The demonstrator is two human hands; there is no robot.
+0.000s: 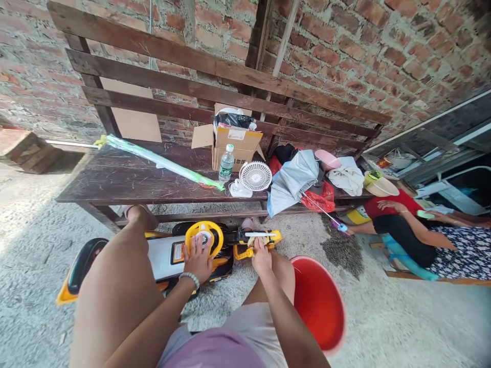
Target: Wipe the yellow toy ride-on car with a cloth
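A toy car [159,259] is standing on the rough concrete floor [387,322], between the person's legs and before a dark wooden bench [111,176]. The left hand [198,258] is lying with fingers spread across the hub of the yellow steering wheel [220,239]. The right hand [262,257] is bending its fingers at the yellow front arm [276,236], beside what appears to be a yellowish cloth [251,240]; whether it is gripping either, one cannot tell. The bench is bearing a cardboard box [235,143], a water bottle [226,166], a white fan [256,176] and a silvery umbrella [293,179]. A brick wall [330,46] is rising behind. A red bucket [320,296] is standing right of the legs; farther right, another person [414,243] is sitting.
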